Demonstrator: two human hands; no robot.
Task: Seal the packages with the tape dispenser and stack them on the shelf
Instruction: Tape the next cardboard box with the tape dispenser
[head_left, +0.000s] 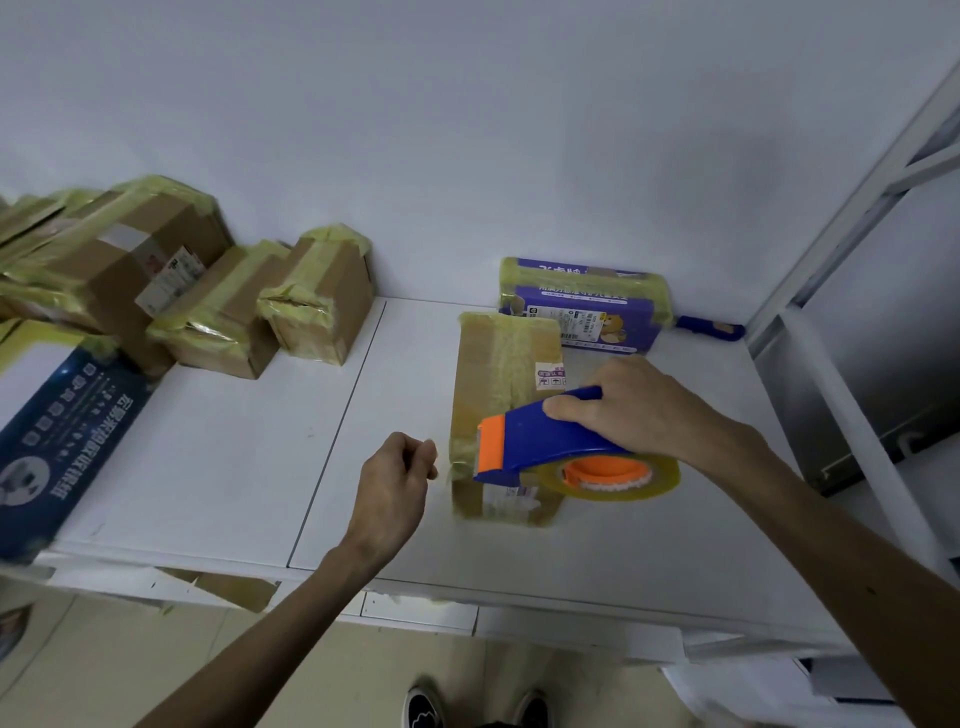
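- brown cardboard box banded in yellowish clear tape (506, 374) lies flat on the white table top (208, 457), about mid-table, long side running away from the person, small pink-white sticker on its top near the right edge
- blue plastic tape dispenser with orange blade end and orange hub (540, 441) sits on the near part of that box's top, blade end toward the box's left edge, its roll of clear yellowish tape (613, 475) hanging past the box's right side
- right hand (639, 410) grips the dispenser handle from above, fingers wrapped round the top of the handle, close together, thumb hidden
- left hand (400, 467) just beside the box's near left edge, fingers curled in, thumb tip against the forefinger; cannot tell if tape is pinched there or if it touches the box
- purple printed pack wrapped in the same tape (582, 306) behind the box, against the white wall
- short blue handle-shaped item (711, 327) just right of the purple pack, rest hidden
- heap of taped brown cardboard boxes (182, 286) at the table's far left, blurred
- dark blue printed flat carton (62, 431) at the left edge
- white metal shelf frame (831, 260) stands to the right of the table
- two dark shoes (426, 706) on the tiled floor below
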